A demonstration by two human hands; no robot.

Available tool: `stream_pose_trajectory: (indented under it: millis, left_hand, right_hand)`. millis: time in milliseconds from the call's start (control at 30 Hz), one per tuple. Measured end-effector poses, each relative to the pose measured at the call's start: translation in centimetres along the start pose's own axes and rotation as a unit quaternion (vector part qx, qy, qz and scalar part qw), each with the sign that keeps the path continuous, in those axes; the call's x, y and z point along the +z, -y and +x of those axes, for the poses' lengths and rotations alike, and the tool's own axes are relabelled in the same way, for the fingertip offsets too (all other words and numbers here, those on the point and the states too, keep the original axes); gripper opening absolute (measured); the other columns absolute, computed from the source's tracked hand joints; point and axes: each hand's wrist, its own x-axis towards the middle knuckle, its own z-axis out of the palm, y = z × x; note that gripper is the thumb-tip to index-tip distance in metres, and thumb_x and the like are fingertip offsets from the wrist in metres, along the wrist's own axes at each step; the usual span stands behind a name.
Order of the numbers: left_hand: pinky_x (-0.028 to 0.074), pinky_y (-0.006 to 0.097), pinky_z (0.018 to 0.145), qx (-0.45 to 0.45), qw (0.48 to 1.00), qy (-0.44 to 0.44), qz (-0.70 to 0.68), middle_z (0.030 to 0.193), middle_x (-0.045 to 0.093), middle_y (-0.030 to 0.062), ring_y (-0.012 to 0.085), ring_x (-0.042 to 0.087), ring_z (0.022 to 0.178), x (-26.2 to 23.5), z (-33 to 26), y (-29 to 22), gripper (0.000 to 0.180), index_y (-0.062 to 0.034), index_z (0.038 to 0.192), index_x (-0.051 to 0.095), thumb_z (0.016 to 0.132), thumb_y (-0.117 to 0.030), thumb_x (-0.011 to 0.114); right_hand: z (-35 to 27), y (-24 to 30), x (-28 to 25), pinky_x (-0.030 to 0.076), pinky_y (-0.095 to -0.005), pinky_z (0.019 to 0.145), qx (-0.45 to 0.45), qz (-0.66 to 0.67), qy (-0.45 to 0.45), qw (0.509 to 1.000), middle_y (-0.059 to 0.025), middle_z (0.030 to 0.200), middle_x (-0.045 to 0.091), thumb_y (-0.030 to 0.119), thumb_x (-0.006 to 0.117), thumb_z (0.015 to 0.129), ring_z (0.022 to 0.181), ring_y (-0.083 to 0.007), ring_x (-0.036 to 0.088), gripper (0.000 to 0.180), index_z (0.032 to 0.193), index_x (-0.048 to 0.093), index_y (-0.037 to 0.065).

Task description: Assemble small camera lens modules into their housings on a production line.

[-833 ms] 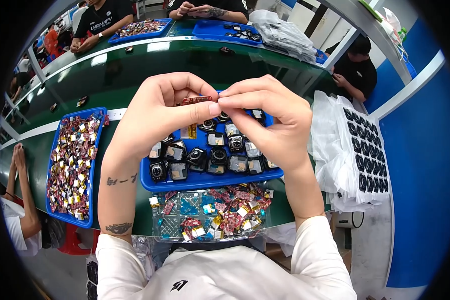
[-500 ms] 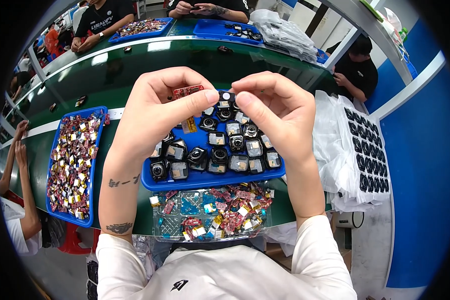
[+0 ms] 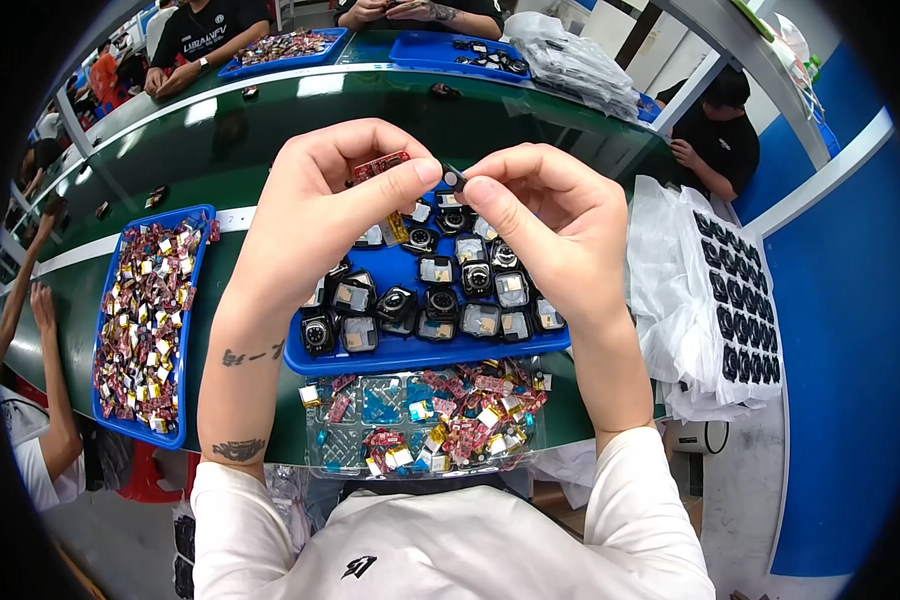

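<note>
Above the blue tray my left hand (image 3: 345,205) is closed, with a small red circuit board (image 3: 378,168) held in its curled fingers. A yellow-taped piece (image 3: 397,228) shows just below that hand; whether it is joined to the board I cannot tell. My right hand (image 3: 545,210) pinches a small black part with a pale round disc (image 3: 453,180) between thumb and forefinger. The left thumb tip meets this part from the other side. Beneath both hands, the blue tray (image 3: 370,360) holds several black smartwatch housings (image 3: 440,302), some face up and some showing pale insides.
A clear plastic tray (image 3: 335,455) of red boards and batteries lies nearest me. Another blue tray (image 3: 182,400) of similar parts stands left. At right, black pieces sit in rows on stacked white sheets (image 3: 675,300). Co-workers sit across the green belt (image 3: 300,130) and at both sides.
Both hands stay together over the tray. The black part has turned from flat to tilted between the fingertips, and the yellow-taped piece has shifted up and right. Pieces on the belt have slid slightly left.
</note>
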Motion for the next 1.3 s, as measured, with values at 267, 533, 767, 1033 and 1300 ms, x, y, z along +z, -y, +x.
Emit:
stream_pose_trajectory:
  millis: [267,533,767,1033,1300]
  left_hand:
    - [0.041,0.019,0.064,-0.044,0.998,0.029,0.018,0.076,0.06,-0.0017,0.0045,0.051,0.069,-0.3,0.2,0.2,0.015,-0.0019,0.086,0.064,0.083,-0.016,0.067]
    - [0.042,0.02,0.06,-0.058,0.988,0.128,-0.057,0.074,0.059,-0.0005,0.0055,0.052,0.067,-0.4,0.1,0.4,0.019,-0.0017,0.085,0.063,0.082,-0.02,0.069]
    - [0.04,0.019,0.063,0.004,0.996,0.084,-0.024,0.074,0.056,-0.0022,0.0044,0.049,0.069,-2.1,0.2,-0.5,0.014,-0.0023,0.088,0.062,0.085,-0.016,0.065]
    - [0.041,0.018,0.061,-0.002,0.996,0.09,-0.008,0.076,0.058,-0.0016,0.0039,0.05,0.067,-1.4,-0.1,-0.7,0.016,-0.0028,0.085,0.064,0.083,-0.018,0.068]
    - [0.041,0.018,0.062,-0.008,0.995,0.095,-0.002,0.076,0.059,-0.002,0.0033,0.051,0.068,-1.3,-0.2,-0.8,0.016,-0.0027,0.085,0.064,0.082,-0.018,0.068]
  right_hand:
    - [0.1,0.0,-0.1,0.041,-0.0214,0.057,-0.029,-0.058,0.021,0.998,-0.0029,0.075,0.062,0.002,0.061,0.083,0.067,-0.008,0.055,0.002,0.085,0.061,0.001]
    - [0.2,-0.5,-0.4,0.042,-0.0238,0.059,0.004,-0.069,0.06,0.996,-0.0046,0.073,0.058,0.002,0.057,0.086,0.067,-0.0099,0.052,0.003,0.086,0.056,0.0]
    - [0.6,-3.3,-0.7,0.047,-0.0345,0.053,-0.016,-0.418,0.093,0.904,-0.0084,0.06,0.061,0.014,0.067,0.077,0.056,-0.0256,0.062,0.01,0.075,0.063,0.006]
    - [-0.6,-4.0,0.1,0.051,-0.039,0.073,-0.065,-0.465,0.289,0.834,-0.0109,0.114,0.058,0.014,0.072,0.07,0.091,-0.0297,0.062,0.053,0.119,0.053,0.011]
    - [-0.9,-3.9,1.2,0.048,-0.0373,0.065,0.125,-0.481,0.442,0.747,-0.0111,0.077,0.065,0.019,0.072,0.068,0.075,-0.028,0.064,0.027,0.09,0.064,0.006]
